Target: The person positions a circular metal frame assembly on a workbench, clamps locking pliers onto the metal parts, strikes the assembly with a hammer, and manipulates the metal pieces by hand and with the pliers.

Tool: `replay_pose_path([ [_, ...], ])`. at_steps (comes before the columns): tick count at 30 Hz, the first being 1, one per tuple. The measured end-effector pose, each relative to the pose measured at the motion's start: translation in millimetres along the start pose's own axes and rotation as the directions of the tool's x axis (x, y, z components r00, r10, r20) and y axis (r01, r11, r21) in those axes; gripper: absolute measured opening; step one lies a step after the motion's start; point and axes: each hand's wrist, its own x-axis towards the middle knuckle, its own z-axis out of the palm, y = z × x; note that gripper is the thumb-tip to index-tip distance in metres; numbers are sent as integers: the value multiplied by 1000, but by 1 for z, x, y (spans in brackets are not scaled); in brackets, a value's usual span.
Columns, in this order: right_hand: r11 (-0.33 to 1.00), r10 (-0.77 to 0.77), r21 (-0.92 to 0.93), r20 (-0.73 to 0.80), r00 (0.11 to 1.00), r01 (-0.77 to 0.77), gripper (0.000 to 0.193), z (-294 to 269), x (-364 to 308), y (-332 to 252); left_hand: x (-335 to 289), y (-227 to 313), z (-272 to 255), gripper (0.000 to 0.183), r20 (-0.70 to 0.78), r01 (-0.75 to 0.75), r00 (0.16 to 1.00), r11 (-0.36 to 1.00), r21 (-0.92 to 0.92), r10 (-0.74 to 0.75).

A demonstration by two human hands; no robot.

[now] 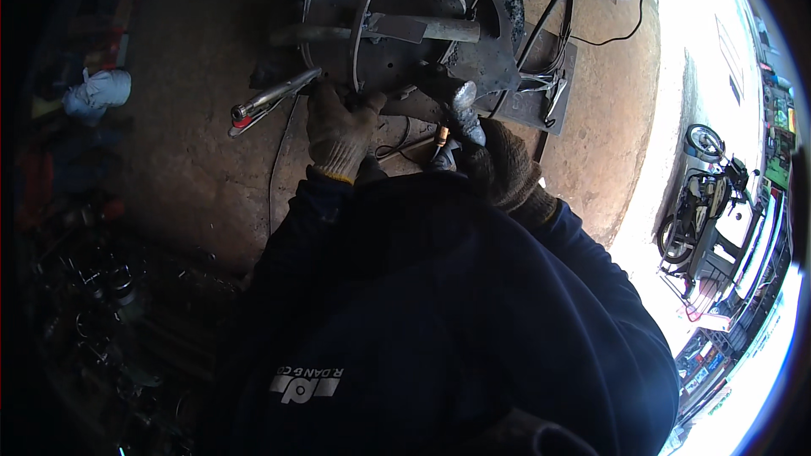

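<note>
A dark steel frame [361, 29] of curved bars stands on a plate in front of me, with a flat bar [448, 29] lying across it. My left hand [342, 127], in a knitted work glove, grips the near edge of this frame; its fingertips are partly hidden. Just left of it, locking pliers [274, 95] with a red part point outward. My right hand [507, 165], in a darker glove, is closed around what looks like a hammer [465, 114], its silvery upper part rising beside the plate's near edge.
A welding clamp with cables [553, 89] lies on a flat metal sheet [566, 76] to the right. A black cable [283, 152] runs along the brown floor [194, 169]. A white cloth bundle [100, 91] sits far left. Outside at right stands a motorcycle [705, 194].
</note>
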Motion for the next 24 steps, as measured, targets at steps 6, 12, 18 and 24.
replay_pose_path([
  [6, 910, 381, -211, 84, 921, -357, 31, 4, 17, 12, 6, -7, 4, 58, -8, -103, 995, 992, -67, 103],
  [12, 986, 167, 6, -15, 986, -166, 32, 6, 4, 3, 1, -7, -1, 57, 9, -30, 999, 999, -31, 30],
  [18, 884, 417, -260, 64, 906, -388, 37, 7, 24, 9, 6, -13, 2, 56, 32, -68, 997, 997, -45, 70],
  [24, 958, 245, -165, 42, 969, -235, 41, 18, 11, 44, -2, -29, -1, 46, 40, -138, 987, 945, -298, 157],
])
